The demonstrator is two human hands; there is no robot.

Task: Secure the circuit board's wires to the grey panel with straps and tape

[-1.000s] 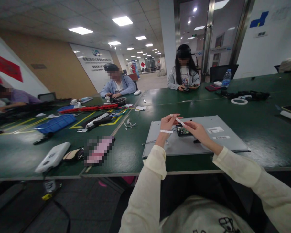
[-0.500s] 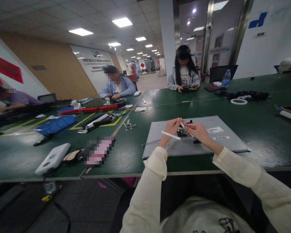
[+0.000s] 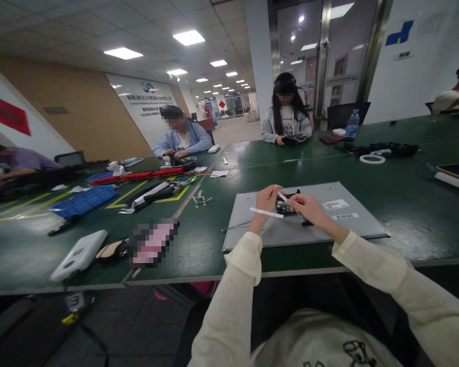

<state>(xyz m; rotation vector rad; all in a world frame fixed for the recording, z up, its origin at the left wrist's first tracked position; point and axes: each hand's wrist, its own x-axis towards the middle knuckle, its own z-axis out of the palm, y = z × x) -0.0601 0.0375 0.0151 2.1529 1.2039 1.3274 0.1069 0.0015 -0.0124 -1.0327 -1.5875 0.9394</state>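
Over a grey flat panel, my left hand is closed with a narrow white strip at its fingertips. My right hand pinches the strip's other end, so a short length spans the gap between the hands. A longer white strip piece crosses my left wrist; whether it is one with the held strip I cannot tell. Behind the fingers a small circuit board in a black frame sits on the panel, partly hidden. White labels are stuck to the panel's right side.
Left of the panel lie white scraps, a pink item, a white power bank and a blue tray. A white ring and a water bottle stand far right. Several people sit around the green table.
The whole view has shifted slightly left. My hands have drawn a little apart, and more of the strip shows between them.
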